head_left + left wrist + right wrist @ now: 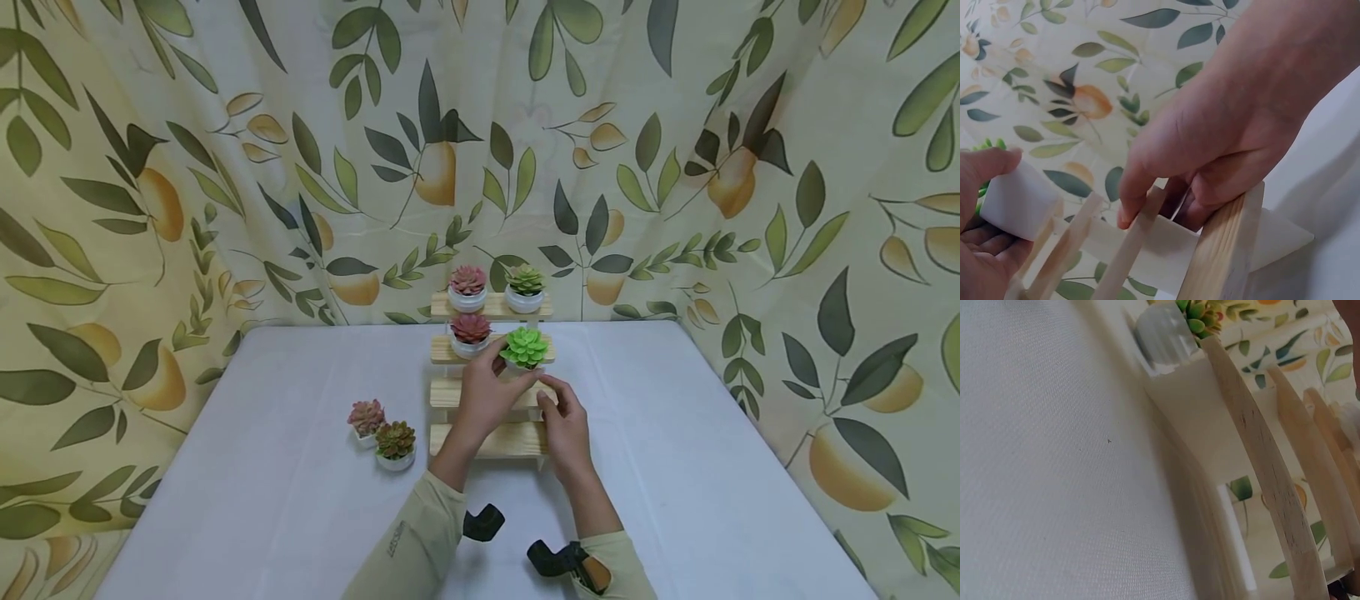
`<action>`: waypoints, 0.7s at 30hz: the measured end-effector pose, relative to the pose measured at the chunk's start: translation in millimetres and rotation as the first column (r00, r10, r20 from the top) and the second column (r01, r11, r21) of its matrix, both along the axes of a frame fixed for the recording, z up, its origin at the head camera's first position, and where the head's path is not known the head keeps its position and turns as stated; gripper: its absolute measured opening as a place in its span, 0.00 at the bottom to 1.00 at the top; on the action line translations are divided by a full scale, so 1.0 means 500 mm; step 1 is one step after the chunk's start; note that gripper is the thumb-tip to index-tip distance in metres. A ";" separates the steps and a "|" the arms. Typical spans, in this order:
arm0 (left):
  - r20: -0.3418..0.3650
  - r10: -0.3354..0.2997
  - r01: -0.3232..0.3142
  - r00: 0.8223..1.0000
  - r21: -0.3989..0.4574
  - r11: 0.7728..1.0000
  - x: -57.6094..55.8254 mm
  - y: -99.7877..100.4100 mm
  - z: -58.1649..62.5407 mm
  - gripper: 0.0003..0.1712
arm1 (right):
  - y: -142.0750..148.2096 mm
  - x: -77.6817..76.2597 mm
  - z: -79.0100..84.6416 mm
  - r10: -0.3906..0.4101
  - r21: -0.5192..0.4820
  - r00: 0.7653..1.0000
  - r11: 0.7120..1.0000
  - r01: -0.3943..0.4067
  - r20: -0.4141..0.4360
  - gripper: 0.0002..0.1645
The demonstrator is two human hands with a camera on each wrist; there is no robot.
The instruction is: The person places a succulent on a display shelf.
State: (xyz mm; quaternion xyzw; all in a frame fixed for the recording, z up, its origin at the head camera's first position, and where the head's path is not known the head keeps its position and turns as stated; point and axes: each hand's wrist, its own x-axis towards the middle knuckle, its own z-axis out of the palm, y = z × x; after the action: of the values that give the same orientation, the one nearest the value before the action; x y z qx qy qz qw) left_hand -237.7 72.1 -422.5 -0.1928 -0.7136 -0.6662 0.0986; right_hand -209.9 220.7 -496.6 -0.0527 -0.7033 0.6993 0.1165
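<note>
- Green succulent [524,347] in a white pot [1019,203]: at the right end of the second tier [441,349] from the top, on a pale wooden stand [487,442]. Clock set with 12 straight away from the person.
- Left hand [487,392] is nearer: thumb and fingers pinch the pot, plant at its 1 o'clock.
- Right hand [567,425]: plant at its 11 o'clock; fingers crooked about the right end of the third tier [450,392], seemingly steadying.
- Key relation, by my reading: pot base to slat. Fingers mask it; can't tell whether it rests or hangs just above.
- Dark-red succulent [471,328] at the plant's 9 o'clock, same tier.
- Axis: squat pot, no marked long axis. Base-to-leaves line looks near upright, leaves facing up; slats run 9 to 3.
</note>
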 end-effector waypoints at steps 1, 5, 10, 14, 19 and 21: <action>-0.001 0.003 -0.003 1.000 0.000 1.000 0.000 0.001 -0.001 0.34 | 0.000 0.000 0.000 0.000 -0.003 1.000 1.000 0.000 -0.003 0.19; -0.011 0.018 -0.018 1.000 0.000 1.000 0.001 0.008 -0.002 0.34 | 0.000 0.000 -0.003 -0.005 0.004 1.000 1.000 0.005 -0.010 0.19; -0.012 0.036 -0.036 0.999 -0.023 0.999 -0.001 0.024 0.006 0.35 | 0.005 -0.001 -0.010 -0.015 0.015 1.000 1.000 0.015 -0.016 0.20; -0.006 0.064 -0.065 0.998 -0.074 0.995 -0.007 0.036 0.015 0.36 | 0.005 0.000 -0.008 -0.014 0.016 1.000 1.000 0.014 -0.016 0.20; 0.019 0.101 -0.097 0.995 -0.123 0.988 -0.014 0.043 0.026 0.38 | 0.002 -0.002 -0.005 -0.014 0.030 1.000 0.999 0.014 -0.003 0.20; 0.029 0.100 -0.096 0.995 -0.129 0.987 -0.015 0.045 0.028 0.38 | 0.000 -0.001 -0.004 -0.018 0.035 1.000 0.999 0.018 0.003 0.19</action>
State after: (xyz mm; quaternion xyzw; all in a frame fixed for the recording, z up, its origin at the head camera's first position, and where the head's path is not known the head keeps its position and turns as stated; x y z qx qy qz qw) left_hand -245.4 94.4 -408.6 -0.1515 -0.7650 -0.6169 0.1060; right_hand -210.6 220.9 -498.7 -0.0579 -0.7150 0.6858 0.1225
